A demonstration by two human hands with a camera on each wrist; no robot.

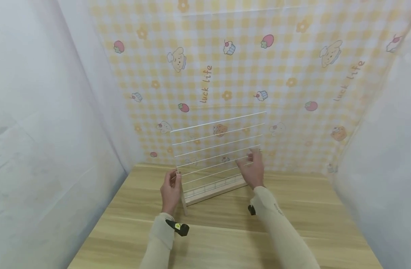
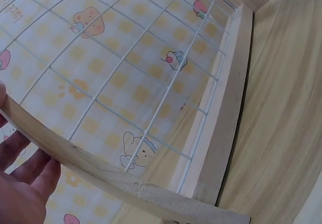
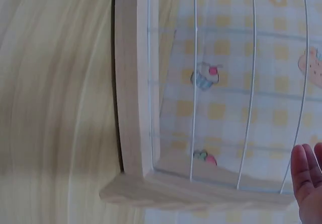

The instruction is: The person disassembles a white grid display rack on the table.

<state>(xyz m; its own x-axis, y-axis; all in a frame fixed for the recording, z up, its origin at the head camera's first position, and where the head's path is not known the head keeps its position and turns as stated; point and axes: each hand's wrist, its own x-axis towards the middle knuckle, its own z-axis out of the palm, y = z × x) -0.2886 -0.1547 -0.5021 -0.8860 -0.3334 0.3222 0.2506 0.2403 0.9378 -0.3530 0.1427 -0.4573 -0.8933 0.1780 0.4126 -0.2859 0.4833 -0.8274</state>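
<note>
A white wire grid rack (image 1: 222, 149) with a wooden frame stands tilted on the table. My left hand (image 1: 170, 188) grips its left wooden side piece (image 2: 95, 166), with the thumb on one face and the fingers on the other. At the opposite side, my right hand (image 1: 253, 170) is by the right side piece (image 3: 201, 194), thumb spread away from the fingers. The right wrist view catches only its straight fingers (image 3: 305, 173), beside the outermost wires; whether they touch the wood is hard to tell. Along the bottom runs a wooden base bar (image 1: 215, 192), resting on the tabletop.
The wood-grain table (image 1: 222, 246) reaches back to a yellow checked cloth (image 1: 239, 74) hanging behind the rack. White sheets close off the left side (image 1: 51, 112) and the right side (image 1: 387, 149).
</note>
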